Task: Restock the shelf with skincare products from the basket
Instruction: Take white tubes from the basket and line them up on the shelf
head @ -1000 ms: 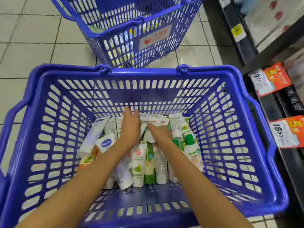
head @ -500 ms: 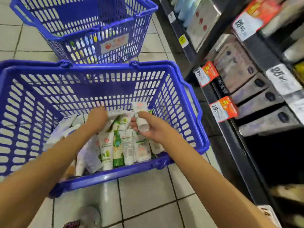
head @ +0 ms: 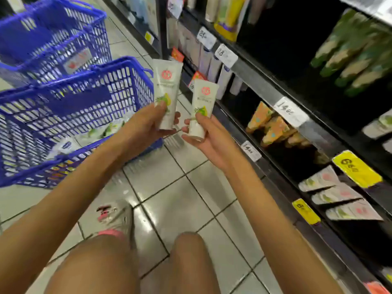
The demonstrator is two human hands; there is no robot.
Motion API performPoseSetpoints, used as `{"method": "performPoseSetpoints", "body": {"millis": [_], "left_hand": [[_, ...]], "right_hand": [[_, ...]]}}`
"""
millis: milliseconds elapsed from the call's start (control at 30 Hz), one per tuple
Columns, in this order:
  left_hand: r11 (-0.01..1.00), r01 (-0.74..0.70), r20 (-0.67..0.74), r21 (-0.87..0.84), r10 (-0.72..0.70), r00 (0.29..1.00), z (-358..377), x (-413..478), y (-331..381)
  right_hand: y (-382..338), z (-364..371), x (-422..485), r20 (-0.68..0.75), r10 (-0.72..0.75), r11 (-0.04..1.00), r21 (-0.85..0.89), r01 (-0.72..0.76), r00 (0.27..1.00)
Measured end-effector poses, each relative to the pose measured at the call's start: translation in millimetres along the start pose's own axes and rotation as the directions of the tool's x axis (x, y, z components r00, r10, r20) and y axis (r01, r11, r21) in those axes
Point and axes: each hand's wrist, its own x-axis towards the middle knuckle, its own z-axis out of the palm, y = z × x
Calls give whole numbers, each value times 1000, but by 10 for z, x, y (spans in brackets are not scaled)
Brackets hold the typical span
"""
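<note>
Two white tubes, red round logo, green-yellow print, upright with cap end down, side by side above the floor (head: 180, 209): left tube (head: 167, 85) pinched low by left hand (head: 144, 128), right tube (head: 203, 100) by right hand (head: 203, 143). Shelf (head: 275, 100) to the right, nearer to right hand. Basket (head: 125, 60) at the left.

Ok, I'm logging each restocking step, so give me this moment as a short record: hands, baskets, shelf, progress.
left hand: grips a white plastic tube with a red round logo, crimped end up
right hand: grips a second matching white tube, crimped end up
near basket: blue plastic mesh basket on the tiled floor, more tubes inside
far basket: second blue basket behind it
shelf: dark store shelf on the person's right; similar white tubes lying on a lower tier
progress: both held tubes out of the basket, neither on the shelf yet
</note>
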Motion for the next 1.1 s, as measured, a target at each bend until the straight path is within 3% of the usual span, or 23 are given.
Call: {"method": "performPoseSetpoints", "body": {"millis": [133, 233, 300, 400, 467, 600, 700, 800, 967, 1100], "left_hand": [[996, -18, 141, 90, 5, 990, 830, -64, -75], [941, -139, 221, 310, 71, 973, 1284, 12, -116], [841, -232, 344, 488, 59, 937, 1627, 196, -109], [853, -218, 409, 475, 5, 913, 2158, 232, -142], [864, -250, 379, 437, 76, 922, 2464, 40, -155], [856, -346, 472, 385, 140, 871, 2932, -464, -447], [872, -351, 561, 341, 110, 820, 3193, -591, -784], [923, -239, 634, 302, -7, 773, 3342, -704, -939], [934, -231, 675, 273, -15, 738, 3611, -692, -950], [929, -237, 653, 286, -8, 757, 3898, -670, -974]], "right_hand": [[-318, -517, -668, -112, -134, 989, -75, 126, 985], [-594, -690, -1114, -177, -210, 976, -93, 196, 962], [-768, -812, -1434, -233, -288, 954, -152, 257, 929], [-910, -1081, -1892, -310, -357, 928, -221, 299, 881], [-977, -1279, -2177, -366, -392, 916, -240, 321, 844], [-871, -1684, -2634, -529, -466, 885, -277, 375, 709], [-669, -1966, -2881, -602, -541, 841, -387, 379, 587], [-552, -2110, -3136, -676, -567, 822, -432, 370, 470], [-725, -2305, -3424, -693, -656, 746, -533, 400, 300], [-982, -2432, -3520, -658, -728, 677, -647, 350, 192]]}}
